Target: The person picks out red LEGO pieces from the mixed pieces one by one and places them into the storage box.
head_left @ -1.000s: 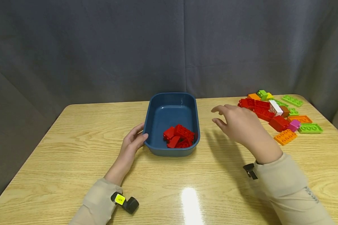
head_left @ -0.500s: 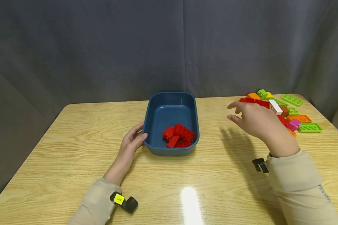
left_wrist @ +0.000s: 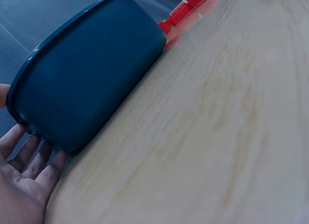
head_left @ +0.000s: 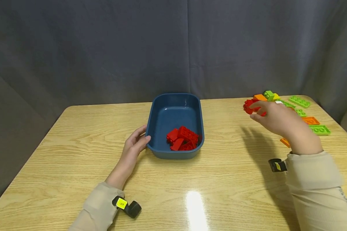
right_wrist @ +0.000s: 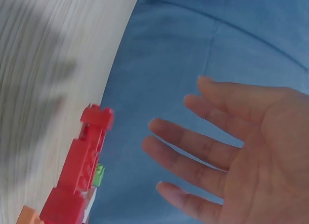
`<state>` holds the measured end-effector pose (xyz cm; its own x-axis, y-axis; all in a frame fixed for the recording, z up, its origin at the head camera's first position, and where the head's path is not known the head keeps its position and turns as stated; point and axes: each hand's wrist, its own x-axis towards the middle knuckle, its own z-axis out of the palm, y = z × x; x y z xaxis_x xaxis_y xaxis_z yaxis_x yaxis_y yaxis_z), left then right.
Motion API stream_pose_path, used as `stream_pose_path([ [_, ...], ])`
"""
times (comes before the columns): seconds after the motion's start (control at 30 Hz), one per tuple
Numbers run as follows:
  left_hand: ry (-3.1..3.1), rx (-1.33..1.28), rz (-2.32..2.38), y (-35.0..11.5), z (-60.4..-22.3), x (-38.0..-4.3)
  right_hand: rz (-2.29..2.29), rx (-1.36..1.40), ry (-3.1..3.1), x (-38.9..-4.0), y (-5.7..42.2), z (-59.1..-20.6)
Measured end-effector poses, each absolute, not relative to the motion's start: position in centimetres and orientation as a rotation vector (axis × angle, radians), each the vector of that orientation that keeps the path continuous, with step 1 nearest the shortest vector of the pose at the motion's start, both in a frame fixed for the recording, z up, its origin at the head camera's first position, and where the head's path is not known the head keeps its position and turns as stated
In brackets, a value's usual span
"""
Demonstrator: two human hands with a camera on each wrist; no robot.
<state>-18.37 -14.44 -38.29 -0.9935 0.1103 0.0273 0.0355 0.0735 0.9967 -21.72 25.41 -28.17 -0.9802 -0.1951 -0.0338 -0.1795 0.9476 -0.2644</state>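
A deep blue plastic bin [head_left: 177,118] stands on the wooden table. Inside its near end lie several red toy building bricks [head_left: 188,136]. My left hand [head_left: 133,146] holds the bin at its near left corner, thumb on the rim and fingertips against the outer wall [left_wrist: 82,74]. My right hand [head_left: 283,120], holding nothing, is raised at the right with its fingers spread and loosely bent. In the head view it overlaps a pile of loose bricks and hides part of it. Red bricks [head_left: 250,106] show just past its fingertips, and the right wrist view has red bricks [right_wrist: 77,161] beside the fingers.
Around the red ones lie an orange brick [head_left: 260,97], a green brick [head_left: 268,95], a green plate brick [head_left: 299,101] and another green plate [head_left: 320,129]. A grey curtain [head_left: 127,51] hangs behind the table's back edge.
My right hand has moved right, away from the bin and over the brick pile, covering more of it. My left hand and the bin have stayed nearly in place.
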Motion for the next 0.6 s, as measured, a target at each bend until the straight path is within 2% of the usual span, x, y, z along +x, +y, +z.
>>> stream_pose_path([
  [0.6,2.250,0.162,2.103,-14.5,-38.2,-18.4,-0.439,-0.127,2.953,-22.3,29.0,-28.9],
])
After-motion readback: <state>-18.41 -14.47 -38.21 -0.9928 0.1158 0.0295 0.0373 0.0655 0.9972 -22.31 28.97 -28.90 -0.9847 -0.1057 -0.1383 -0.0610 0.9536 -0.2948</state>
